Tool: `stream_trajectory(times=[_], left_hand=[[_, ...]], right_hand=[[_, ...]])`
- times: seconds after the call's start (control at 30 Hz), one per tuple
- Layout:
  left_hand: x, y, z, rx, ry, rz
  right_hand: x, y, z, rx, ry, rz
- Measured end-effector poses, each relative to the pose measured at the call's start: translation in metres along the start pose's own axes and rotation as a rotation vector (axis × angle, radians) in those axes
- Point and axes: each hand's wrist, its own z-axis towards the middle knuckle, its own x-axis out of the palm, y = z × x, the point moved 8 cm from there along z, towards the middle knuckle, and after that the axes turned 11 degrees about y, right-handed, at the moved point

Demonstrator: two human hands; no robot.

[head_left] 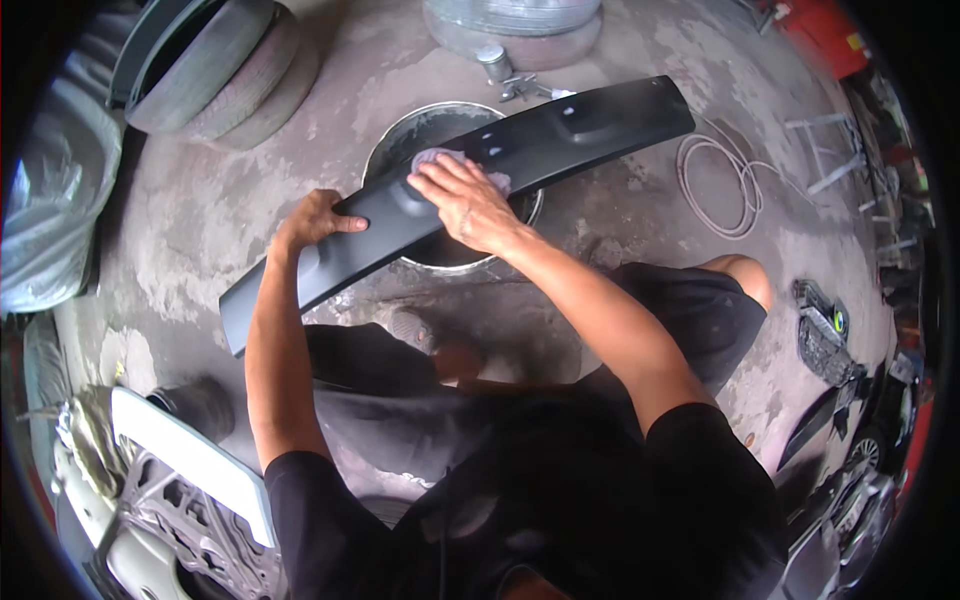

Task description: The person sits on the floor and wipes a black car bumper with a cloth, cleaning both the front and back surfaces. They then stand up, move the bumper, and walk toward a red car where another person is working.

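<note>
One long panel [610, 125], likely light, stiff, slick, spans the basin's [420, 128] left and right edges; left hand [315, 217] grips its far edge, the better hold; right hand [468, 203] presses a held cloth [440, 157] on top.

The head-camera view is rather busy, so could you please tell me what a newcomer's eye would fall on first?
Probably the long dark panel slanting across the upper middle above a round tub, with the left hand gripping it left of centre and the right hand on a pale purplish cloth near its middle. After that, the stacked tyres at upper left and the bright white panel at lower left likely stand out.
</note>
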Motion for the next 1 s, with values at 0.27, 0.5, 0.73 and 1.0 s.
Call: stream_trajectory(times=[0.27,0.5,0.73,1.0], left_hand=[[0.0,-0.043,-0.081,0.013,-0.508,0.176],[0.025,-0.089,-0.13,0.043,-0.794,0.457],[0.045,-0.093,-0.15,0.075,-0.931,0.474],[0.048,-0.102,-0.151,0.118,-0.944,0.529]], right_hand=[[-0.13,-0.128,-0.005,0.213,-0.291,-0.186],[-0.085,0.065,0.013,-0.108,-0.271,-0.071],[-0.166,-0.069,-0.038,0.069,-0.297,-0.139],[-0.271,-0.314,-0.131,0.431,-0.429,-0.395]])
